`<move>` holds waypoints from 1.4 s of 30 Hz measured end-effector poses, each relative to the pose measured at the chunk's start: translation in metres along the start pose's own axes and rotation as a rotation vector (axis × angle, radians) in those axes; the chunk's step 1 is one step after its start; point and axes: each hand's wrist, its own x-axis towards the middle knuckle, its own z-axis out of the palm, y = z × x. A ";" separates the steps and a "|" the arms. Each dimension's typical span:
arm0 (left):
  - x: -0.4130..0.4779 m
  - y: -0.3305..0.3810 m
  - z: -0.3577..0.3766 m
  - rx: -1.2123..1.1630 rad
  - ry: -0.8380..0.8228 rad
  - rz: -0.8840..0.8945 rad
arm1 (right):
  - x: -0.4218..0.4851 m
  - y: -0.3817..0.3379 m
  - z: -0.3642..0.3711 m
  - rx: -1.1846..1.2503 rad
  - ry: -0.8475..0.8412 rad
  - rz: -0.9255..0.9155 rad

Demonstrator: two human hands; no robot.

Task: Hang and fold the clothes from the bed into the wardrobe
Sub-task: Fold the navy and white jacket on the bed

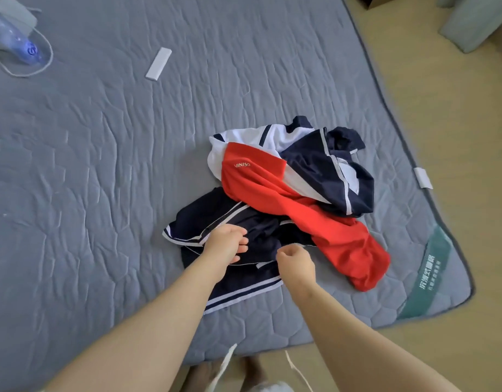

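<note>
So the pile sits toward the near right corner of the grey quilted bed (102, 165). Nearest me is the navy blue cloth garment with white stripe trim (244, 290), the red cotton shirt (329, 236) is draped over its right side, and the white-and-navy cloth top (314, 165) is bunched behind that.

The left hand (225, 246) is on the navy piece just beside a white stripe, with its fingers curled into the cloth. The right hand (296, 264) is close beside it, fingers bunched, and looks like it's pinching a fold of the same piece.

I reckon it's all light, floppy and a bit slinky, so it won't hold any shape. I'd grab a hem or waistband with both hands apart. Watch the red shirt, it'll probably drag along when the navy one lifts.
</note>
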 end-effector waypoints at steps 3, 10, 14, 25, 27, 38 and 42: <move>0.030 -0.010 0.002 -0.026 -0.011 -0.027 | 0.041 -0.019 0.003 -0.107 0.099 -0.110; 0.080 -0.023 -0.001 -0.075 -0.023 -0.076 | 0.121 -0.062 0.008 -0.218 0.303 -0.201; 0.091 -0.023 -0.006 -0.125 -0.017 -0.093 | 0.141 -0.072 0.019 -0.350 0.087 -0.239; 0.099 -0.037 -0.017 -0.135 0.014 -0.122 | 0.159 -0.044 -0.026 -0.725 0.491 -0.096; 0.098 -0.035 -0.014 -0.139 -0.001 -0.122 | 0.160 -0.042 -0.033 -0.768 0.397 -0.045; 0.037 0.017 -0.010 -0.150 -0.053 0.002 | 0.043 -0.074 0.002 0.278 0.000 -0.299; -0.009 0.053 -0.022 -0.323 -0.243 0.080 | -0.010 -0.117 -0.010 0.492 -0.172 -0.340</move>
